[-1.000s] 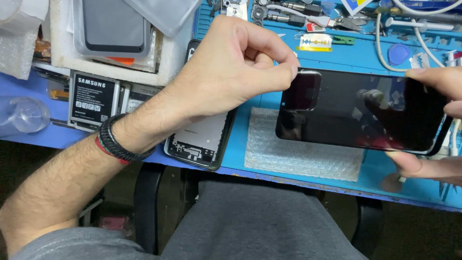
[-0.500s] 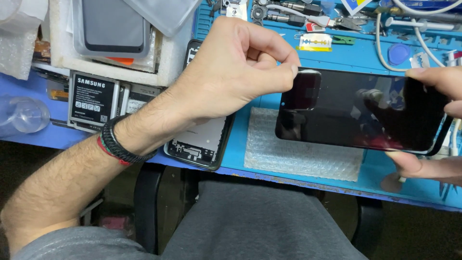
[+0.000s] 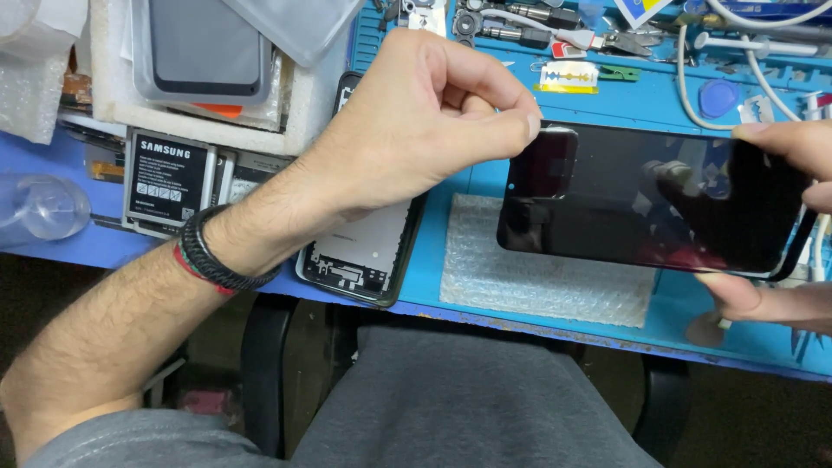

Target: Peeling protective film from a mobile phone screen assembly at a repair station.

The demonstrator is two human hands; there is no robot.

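Note:
A black phone screen panel (image 3: 641, 199) is held flat above a blue work mat (image 3: 659, 104). My left hand (image 3: 425, 121) pinches the panel's upper left corner between thumb and forefinger. My right hand (image 3: 780, 225) grips the panel's right end, fingers above and below it. Under the panel lies a piece of bubble wrap (image 3: 546, 277). An opened phone body (image 3: 364, 260) with bare circuitry lies under my left wrist, which wears a black braided band (image 3: 212, 256).
A phone battery (image 3: 165, 182) lies at the left beside a white foam tray (image 3: 199, 78) holding a grey case. Tweezers, a razor blade (image 3: 568, 78), white cables (image 3: 693, 78) and small tools crowd the mat's far side. A clear plastic piece (image 3: 39, 208) sits far left.

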